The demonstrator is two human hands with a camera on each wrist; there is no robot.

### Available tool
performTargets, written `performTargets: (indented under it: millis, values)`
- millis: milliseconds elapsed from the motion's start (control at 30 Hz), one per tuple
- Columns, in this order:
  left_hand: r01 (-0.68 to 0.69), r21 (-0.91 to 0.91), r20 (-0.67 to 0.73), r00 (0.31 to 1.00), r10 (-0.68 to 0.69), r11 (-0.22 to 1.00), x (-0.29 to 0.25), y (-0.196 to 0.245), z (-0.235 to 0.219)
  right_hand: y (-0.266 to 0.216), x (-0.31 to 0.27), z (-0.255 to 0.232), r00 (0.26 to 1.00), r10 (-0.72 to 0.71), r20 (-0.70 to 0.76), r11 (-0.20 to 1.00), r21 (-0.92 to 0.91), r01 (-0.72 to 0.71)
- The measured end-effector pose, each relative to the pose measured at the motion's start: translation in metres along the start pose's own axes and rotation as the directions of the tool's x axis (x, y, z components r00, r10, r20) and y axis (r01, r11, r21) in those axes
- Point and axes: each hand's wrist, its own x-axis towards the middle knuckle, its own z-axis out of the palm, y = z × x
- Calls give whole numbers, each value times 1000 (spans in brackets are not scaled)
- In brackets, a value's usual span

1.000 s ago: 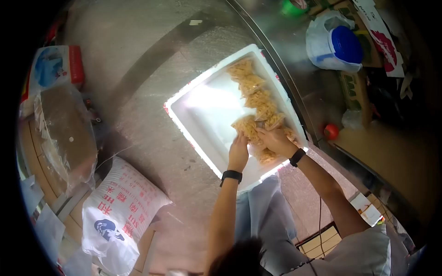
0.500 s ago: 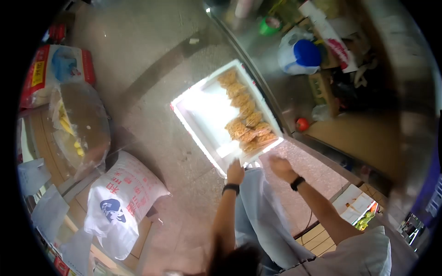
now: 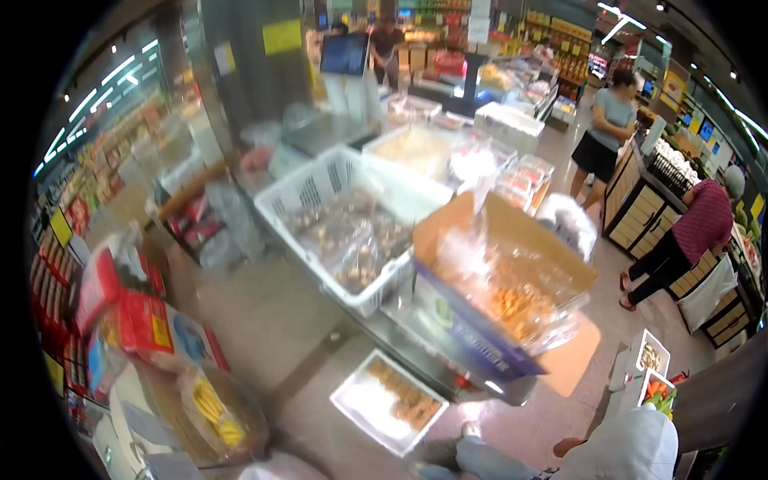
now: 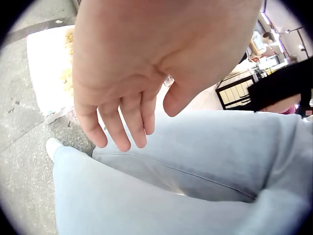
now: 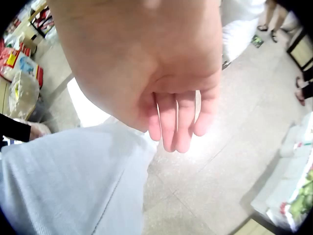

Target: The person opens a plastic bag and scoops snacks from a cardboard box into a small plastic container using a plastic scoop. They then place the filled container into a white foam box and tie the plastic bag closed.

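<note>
My left hand (image 4: 151, 68) hangs palm in view over light blue jeans (image 4: 161, 161) in the left wrist view, its fingers loosely bent and holding nothing. The right wrist view has my right hand (image 5: 161, 73) with relaxed fingers above the floor beside the trouser leg, also holding nothing. On the floor sits a white foam box (image 3: 362, 404), low in the head view. Bags of yellow-orange pieces (image 3: 414, 404) lie along its side nearer the metal table. Part of the same foam box (image 4: 41, 73) shows behind my left hand.
On the metal table stand a white crate (image 3: 376, 300) of bagged brownish pieces and an opened cardboard box (image 3: 480, 324) with orange pieces in clear plastic. Bagged goods and a carton with yellow items (image 3: 220, 412) flank the left. Two people (image 3: 604, 132) are at the right.
Both hands have left the bags in the foam box and drawn back toward the body. The head view has tilted up, bringing the tabletop and shop into sight.
</note>
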Motion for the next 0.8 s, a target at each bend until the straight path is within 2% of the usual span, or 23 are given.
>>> performTargets:
  millis: [133,233,333,400,433,467,500,567,600,667,733,800]
  values:
    - [6,-15,10,1000,-6,1000,-13,62,-46,27,-15,-38,991,7,-130,972,235,24]
    - [13,-24,36,999,-12,1000,-29,119,-44,65,-27,-50,976,-44,-211,926,359,120]
    - [4,-44,86,996,0,999,-38,176,-6,116,-30,-59,952,-85,-294,915,356,191]
    - [-16,-73,141,990,26,997,-39,223,36,143,-43,-68,931,-56,-360,939,298,171]
    - [-60,-88,170,983,75,994,-37,253,58,153,-39,-93,909,-52,-414,949,262,174]
    - [-112,-107,219,967,133,988,-37,278,86,173,-37,-102,893,-132,-430,956,184,230]
    - [-164,-135,266,944,195,977,-35,303,110,168,-72,-123,851,-105,-514,954,191,233]
    - [-307,-197,285,891,354,931,-28,362,147,198,-78,-144,722,-235,-650,896,143,421]
    - [-389,-220,273,856,440,894,-26,399,157,198,-105,-161,669,-216,-711,874,164,456]
    - [-498,-209,149,835,530,842,-49,491,138,205,-127,-185,666,-155,-730,820,281,499]
    - [-504,-261,97,835,542,823,-77,572,100,210,-141,-212,654,-127,-746,769,343,540]
    - [-530,-291,26,828,561,796,-76,609,89,208,-160,-249,597,-154,-787,746,304,593]
